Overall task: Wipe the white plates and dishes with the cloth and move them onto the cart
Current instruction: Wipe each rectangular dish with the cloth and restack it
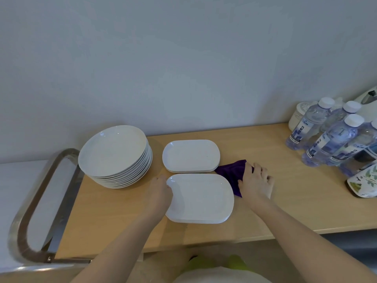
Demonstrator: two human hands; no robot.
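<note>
Two hands at the dishes on the wooden counter (285,211); cloth and nearest stack both in contact.

Left hand (161,193) at the left edge of the near stack of oblong white dishes (204,199), fingers curled on its rim, grip closed on that rim; right hand (257,182) resting on the purple cloth (231,172), fingers spread and fairly straight, grip open, cloth flat on the counter just right of both oblong stacks; second, smaller stack of oblong white dishes (190,155) behind the first, close but apart; tall stack of round white plates (113,152) at the counter's left end; metal cart handle (40,201) beside that end; water bottles (330,137) grouped far right.
</note>
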